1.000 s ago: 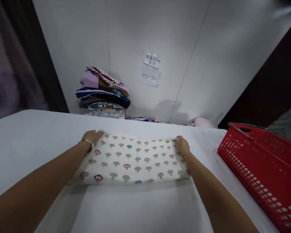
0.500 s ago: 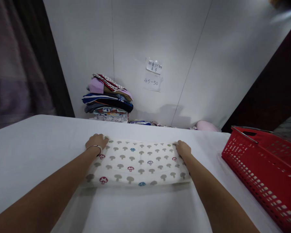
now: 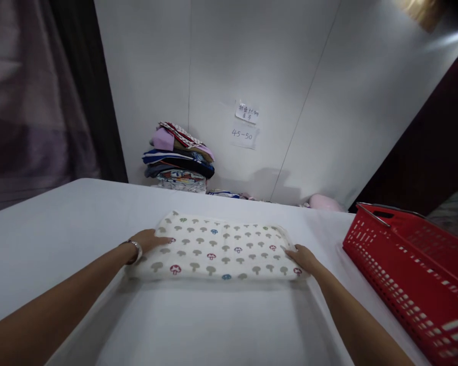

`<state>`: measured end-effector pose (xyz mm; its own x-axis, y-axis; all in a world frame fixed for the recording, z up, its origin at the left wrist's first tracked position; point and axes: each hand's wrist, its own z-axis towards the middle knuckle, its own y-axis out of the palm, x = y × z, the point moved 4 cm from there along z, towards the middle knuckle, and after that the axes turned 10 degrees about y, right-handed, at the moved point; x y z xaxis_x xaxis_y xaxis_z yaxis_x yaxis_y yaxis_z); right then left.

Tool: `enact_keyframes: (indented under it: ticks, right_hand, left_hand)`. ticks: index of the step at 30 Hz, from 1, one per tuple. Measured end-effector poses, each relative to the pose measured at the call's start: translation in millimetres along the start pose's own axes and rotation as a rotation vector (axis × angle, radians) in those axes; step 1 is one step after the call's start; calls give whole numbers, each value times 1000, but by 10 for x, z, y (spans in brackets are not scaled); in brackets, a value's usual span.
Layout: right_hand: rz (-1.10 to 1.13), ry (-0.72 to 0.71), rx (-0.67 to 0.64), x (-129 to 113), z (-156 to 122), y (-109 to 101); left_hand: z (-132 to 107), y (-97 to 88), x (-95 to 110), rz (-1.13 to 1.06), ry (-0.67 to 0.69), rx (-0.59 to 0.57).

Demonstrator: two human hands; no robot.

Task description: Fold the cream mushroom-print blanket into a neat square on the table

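A folded white cloth with a mushroom print [image 3: 217, 247] lies flat on the white table [image 3: 53, 223] in front of me. My left hand [image 3: 149, 240], with a bracelet at the wrist, rests on the cloth's left edge with its fingers stretched flat. My right hand [image 3: 304, 257] lies at the cloth's near right corner, fingers extended against it. Neither hand grips anything.
A red plastic basket [image 3: 412, 274] stands at the table's right side. Against the white wall behind the table sits a stack of folded clothes [image 3: 180, 158], a pink item [image 3: 322, 202], and a paper note [image 3: 245, 124].
Both hands have slid back from the cloth's far corners toward me, along its side edges. The view has shifted slightly to the left.
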<state>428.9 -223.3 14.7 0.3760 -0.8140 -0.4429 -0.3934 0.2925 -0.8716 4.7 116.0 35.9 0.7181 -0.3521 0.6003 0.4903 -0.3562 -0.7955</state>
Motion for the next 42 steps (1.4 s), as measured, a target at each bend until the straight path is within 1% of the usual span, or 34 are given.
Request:
enact_keyframes:
  ticks: [2,4,5,6,7,9,10,11,13,15,17,18,19,20,21,22,23,24,25,26,28,30,32,34,37,38,42]
  right_hand:
    - [82,-1,-56,110,-135,-77]
    - [170,-20,-105,270,-261,-184]
    - [222,-29,-118,371,-322,-239]
    - [264,-35,-122,482,-382,-286]
    - [283,-37,-111,599,-442,-323]
    - [231,-39,-60,814,-561,-359]
    - [176,-40,-26,895,-616,-363]
    - [110,-37,8,955,-665,-362]
    - [-43,-19,76,991,-745,-358]
    - [-177,-42,170,896,-820,-357]
    - [-217,-177,276,663,-927,-323]
    - [-189,-276,311,511,-999,-277]
    - [-139,-381,318,346,-1081,-207]
    - [-74,-467,293,181,-1163,-115]
    - [-19,-543,249,12,-1244,-7]
    - [13,-613,202,-158,-1321,108]
    - [30,-665,169,-320,-1389,216]
    - [19,-713,133,-473,-1443,319]
    - [-12,-744,110,-611,-1478,408]
    - [-52,-759,96,-728,-1493,479]
    - [-124,-768,79,-900,-1468,572]
    - [-166,-769,63,-993,-1398,617]
    - [-195,-780,43,-1024,-1324,644]
    - [-220,-783,33,-1015,-1271,662]
    - [-248,-793,40,-991,-1245,668]
    - [-267,-804,41,-991,-1245,668]
    - [-360,-839,7,-1032,-1235,664]
  left_hand:
    - [-381,49,55,-187,-73,-124]
    - [-855,140,99,-401,-129,-194]
    - [-1117,214,120,-489,-133,-243]
    - [-1386,289,123,-545,-150,-255]
    - [-1663,389,117,-588,-187,-312]
    - [-2167,573,123,-723,-198,-401]
    - [-2377,645,114,-768,-221,-430]
    - [-2546,693,99,-767,-239,-443]
    - [-2746,722,63,-717,-252,-432]
    - [-2788,684,29,-617,-203,-412]
    - [-2726,586,-8,-430,-116,-346]
    - [-2672,515,-24,-294,-78,-280]
    - [-2612,433,-27,-148,-42,-192]
    - [-2550,349,-7,-18,-3,-90]
    - [-2486,280,43,82,55,2]
    - [-2421,235,124,146,139,71]
    - [-2353,216,232,182,245,118]
    - [-2284,226,359,204,371,138]
    - [-2214,260,490,224,488,138]
    - [-2142,313,610,245,578,122]
    - [-1992,456,793,289,667,62]
    - [-1857,608,875,344,649,-1]
    - [-1769,730,865,389,593,-32]
    - [-1737,802,813,391,579,-5]
    - [-1746,836,729,344,638,98]
    - [-1750,843,706,332,655,116]
    - [-1737,861,665,322,677,132]
